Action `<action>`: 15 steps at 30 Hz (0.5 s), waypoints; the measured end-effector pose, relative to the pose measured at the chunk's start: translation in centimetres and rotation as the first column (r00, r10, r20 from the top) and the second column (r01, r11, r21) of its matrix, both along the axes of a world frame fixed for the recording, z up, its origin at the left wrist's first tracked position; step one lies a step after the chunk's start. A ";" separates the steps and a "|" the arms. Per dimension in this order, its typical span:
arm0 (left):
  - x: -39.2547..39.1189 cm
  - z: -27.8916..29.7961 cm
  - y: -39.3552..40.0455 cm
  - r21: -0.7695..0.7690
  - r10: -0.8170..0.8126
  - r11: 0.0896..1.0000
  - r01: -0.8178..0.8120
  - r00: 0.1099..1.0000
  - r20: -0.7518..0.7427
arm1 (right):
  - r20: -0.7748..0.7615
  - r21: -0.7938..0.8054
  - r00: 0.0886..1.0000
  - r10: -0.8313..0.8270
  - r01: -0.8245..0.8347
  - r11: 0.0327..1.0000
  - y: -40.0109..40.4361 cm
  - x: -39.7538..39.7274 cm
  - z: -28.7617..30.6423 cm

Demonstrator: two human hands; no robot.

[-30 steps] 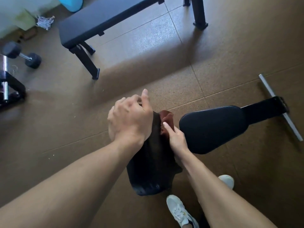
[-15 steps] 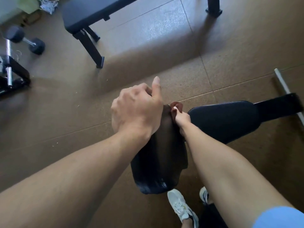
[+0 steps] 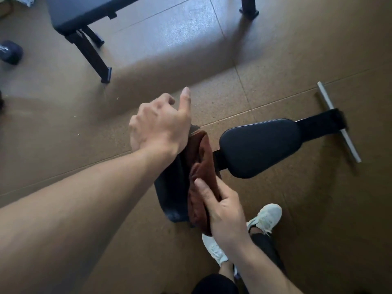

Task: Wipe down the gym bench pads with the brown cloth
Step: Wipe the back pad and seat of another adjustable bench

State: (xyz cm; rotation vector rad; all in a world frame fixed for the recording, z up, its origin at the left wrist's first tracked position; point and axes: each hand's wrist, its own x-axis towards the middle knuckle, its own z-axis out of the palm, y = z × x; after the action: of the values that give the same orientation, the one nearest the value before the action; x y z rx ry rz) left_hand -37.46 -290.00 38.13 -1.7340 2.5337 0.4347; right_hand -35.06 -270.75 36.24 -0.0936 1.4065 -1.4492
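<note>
Left hand: the left hand (image 3: 159,124) gripped the top edge of the raised back pad (image 3: 171,187), fingers curled over it and the thumb pointing up.
Right hand: the right hand (image 3: 222,211) pressed the brown cloth (image 3: 199,166) against the face of the back pad, its fingers fairly straight and laid flat on the fabric, the thumb on the cloth's near side.
Brown cloth: it lay bunched in folds along the right side of the back pad, running from just below the left hand down past the right hand.
Seat pad: the black seat pad (image 3: 259,146) sat just right of the cloth, not touched by either hand; its frame arm met a silver crossbar (image 3: 337,122) on the floor.
Floor: brown speckled tiles (image 3: 318,49).
Surroundings: a second flat bench (image 3: 84,9) stood at top left, with a dumbbell (image 3: 9,52) at the left edge.
Feet: white sneakers (image 3: 264,217) showed below the right hand.
</note>
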 end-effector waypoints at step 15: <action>-0.2 0.0 0.1 0.014 -0.029 0.999 0.028 0.999 0.032 | 0.069 0.221 0.988 -0.142 0.123 0.967 -0.1 1.5 -4.7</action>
State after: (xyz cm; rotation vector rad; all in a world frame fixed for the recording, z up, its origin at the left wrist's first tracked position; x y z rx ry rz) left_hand -37.62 -289.86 38.11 -1.6838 2.5236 0.4182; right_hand -33.57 -270.83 31.59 0.2015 1.5147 -1.3817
